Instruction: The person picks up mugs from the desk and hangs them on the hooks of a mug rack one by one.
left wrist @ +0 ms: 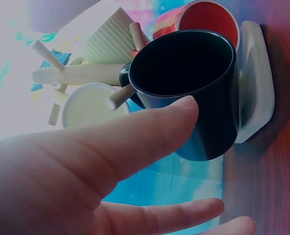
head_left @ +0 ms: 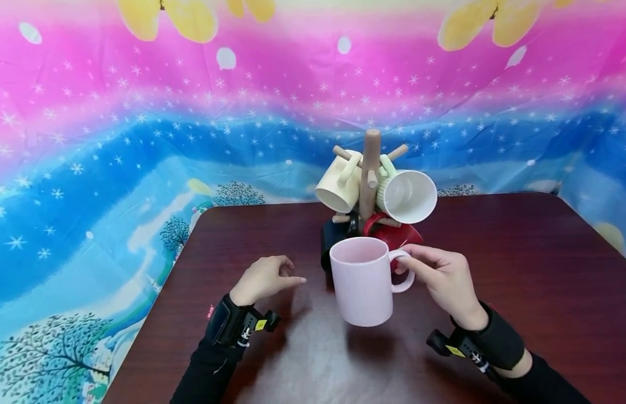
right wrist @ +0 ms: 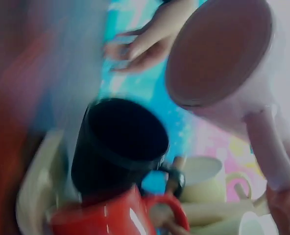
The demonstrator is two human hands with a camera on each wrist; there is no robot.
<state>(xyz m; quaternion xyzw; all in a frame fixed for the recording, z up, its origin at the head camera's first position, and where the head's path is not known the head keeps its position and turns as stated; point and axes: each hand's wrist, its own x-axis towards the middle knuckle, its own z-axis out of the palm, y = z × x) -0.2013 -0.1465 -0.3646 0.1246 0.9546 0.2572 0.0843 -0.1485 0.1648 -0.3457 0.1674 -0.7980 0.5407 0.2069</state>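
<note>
A pink mug hangs upright above the table, its handle pinched by the fingers of my right hand. In the right wrist view the pink mug shows its mouth and handle, somewhat blurred. My left hand is held over the table left of the pink mug, fingers relaxed, with nothing in them. Behind the pink mug stands a wooden mug tree. On its pegs hang a cream mug, a pale green mug, a red mug and a black mug.
The dark brown table has its back edge behind the mug tree. A colourful printed cloth hangs behind and to the left. The mug tree's pale base shows in the left wrist view. Bare peg ends stick out near the tree's top.
</note>
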